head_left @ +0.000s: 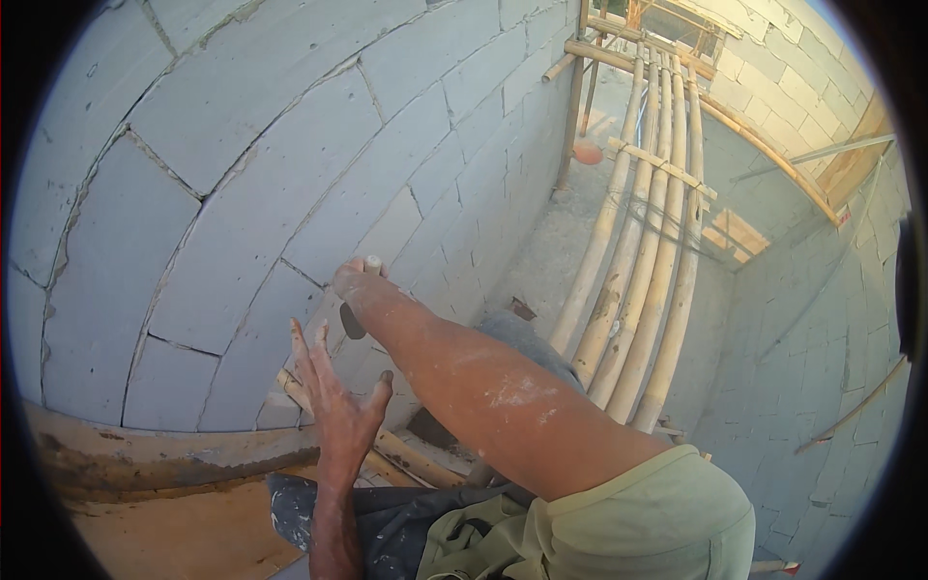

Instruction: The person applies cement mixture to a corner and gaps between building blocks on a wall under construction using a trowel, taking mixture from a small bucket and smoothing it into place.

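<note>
Grey aerated concrete blocks make up the wall [290,164] that fills the left and middle of the view, laid in staggered courses with rough mortar joints showing between them; the right hand [354,282] is raised against this wall at about the middle of the picture, its fingers closed tight round the pale handle of a small tool [354,307]; the butt of the handle shows above the fist and a dark blade or head hangs below it, close to the block face, though its exact kind is too small to tell; the right forearm, dusted with white powder, runs down to a light olive sleeve at the lower right; the left hand [333,391] is below and slightly left of the right, open, fingers spread apart and pointing up toward the wall, holding nothing; whether its fingertips touch the blocks cannot be told; under the hands a worn wooden plank [164,459] crusted with mortar runs along the foot of the wall; paint-spotted dark trousers [387,522] show at the lower edge; to the right, well apart from the hands, a platform of bamboo poles [638,251] stretches away over a dusty floor far below, between block walls.
</note>
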The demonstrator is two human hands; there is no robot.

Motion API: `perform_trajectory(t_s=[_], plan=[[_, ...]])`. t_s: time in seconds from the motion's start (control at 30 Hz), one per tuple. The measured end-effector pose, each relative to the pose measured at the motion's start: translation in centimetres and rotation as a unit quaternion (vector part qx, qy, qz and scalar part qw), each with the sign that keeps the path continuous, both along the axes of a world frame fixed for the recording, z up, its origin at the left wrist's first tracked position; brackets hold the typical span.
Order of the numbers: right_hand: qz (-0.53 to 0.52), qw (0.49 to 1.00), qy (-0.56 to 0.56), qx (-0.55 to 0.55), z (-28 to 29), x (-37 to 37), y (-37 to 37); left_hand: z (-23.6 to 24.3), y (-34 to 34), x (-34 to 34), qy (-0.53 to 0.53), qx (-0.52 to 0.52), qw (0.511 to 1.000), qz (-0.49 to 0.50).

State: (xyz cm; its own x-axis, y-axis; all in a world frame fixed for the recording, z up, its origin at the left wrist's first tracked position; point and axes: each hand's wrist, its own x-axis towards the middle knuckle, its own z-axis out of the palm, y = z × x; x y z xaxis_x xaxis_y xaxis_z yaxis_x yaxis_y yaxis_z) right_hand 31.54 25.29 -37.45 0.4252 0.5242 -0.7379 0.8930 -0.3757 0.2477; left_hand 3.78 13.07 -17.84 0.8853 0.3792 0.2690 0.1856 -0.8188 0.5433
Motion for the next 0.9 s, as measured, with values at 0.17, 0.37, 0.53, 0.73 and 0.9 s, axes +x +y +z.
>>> perform_trajectory(t_s=[0.17,0.37,0.53,0.73,0.9], plan=[[-0.152,0.983,0.099,0.036,0.1,4.6,0.5,0.9,3.8,-2.2,0.204,0.048,0.976,-0.053],[-0.151,0.981,0.037,0.114,0.2,6.6,-3.9,2.7,8.9,-4.5,0.343,0.041,0.938,-0.034],[-0.196,0.962,0.038,0.188,2.9,6.2,-7.1,2.6,12.0,-5.4,0.291,0.061,0.954,0.047],[-0.175,0.972,0.037,0.152,4.2,6.9,-8.1,2.0,12.5,-5.7,0.289,0.048,0.956,0.0],[-0.129,0.975,0.009,0.181,3.2,7.4,-7.8,2.1,12.0,-5.3,0.323,0.027,0.946,0.007]])
